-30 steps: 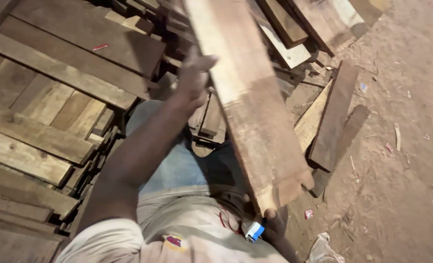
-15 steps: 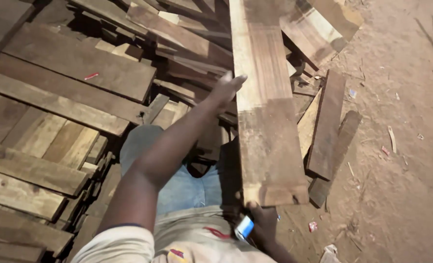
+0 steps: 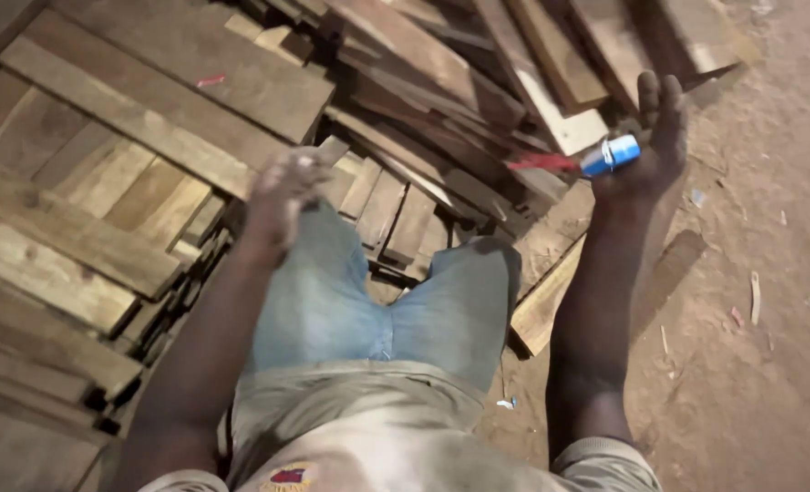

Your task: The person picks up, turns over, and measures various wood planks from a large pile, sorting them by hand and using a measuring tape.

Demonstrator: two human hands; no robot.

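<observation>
Both Hands Up Over the Plank Pile

Down at floor level, a person stands over a heap of rough wooden planks (image 3: pixel 149 137), seen from above their own head. Their right hand (image 3: pixel 649 146) is raised on the right side of the scene, palm turned up, fingers (image 3: pixel 669 100) stretched loosely and pointing toward the far side. A small blue and white cylinder-shaped object (image 3: pixel 611 155) lies across that palm, pinned by the thumb rather than wrapped by the fingers, and something red (image 3: pixel 537 164) sticks out leftward from it; what exactly that object is I cannot tell.

The left hand (image 3: pixel 282 196) is blurred. It hangs over the near edge of the pile, just above the person's left thigh, and seems to hold nothing, though the blur hides how far the fingers are spread.

Below the hands come light blue jeans (image 3: pixel 377 310) and the hem of a pale beige shirt (image 3: pixel 359 428). The planks run in flat rows on the left and lie crossed and tumbled toward the far right. One short board (image 3: pixel 551 292) rests on the ground beside the right forearm. Reddish dirt floor (image 3: pixel 751 364) fills the right side, scattered with small chips.
</observation>
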